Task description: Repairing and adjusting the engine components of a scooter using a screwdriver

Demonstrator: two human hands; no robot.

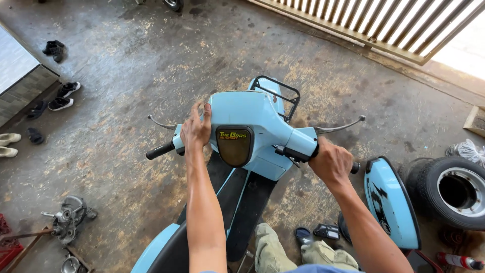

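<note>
- Scooter handlebar [252,132], light blue, is seen in the middle of the view, above the black floorboard of the scooter, which stands on a stained concrete floor [151,60]
- left hand [196,129] is laid on the left side of the headset, fingers spread half open over the blue cover; the black left grip [160,150] beside it is not held
- right hand [331,162] is closed around the right grip, so the bar seems to be kept steady from both sides
- both brake levers are left free, no finger is seen on them
- a blue side panel [391,202] is leaned upright just beside a tyre with rim [449,191], probably put there so it does not lie on the floor
- an engine part [68,217] is placed on the floor at the left, near a red crate [7,242]; what the crate holds cannot be told
- shoes and sandals [55,98] are scattered near the tiled step at the left
</note>
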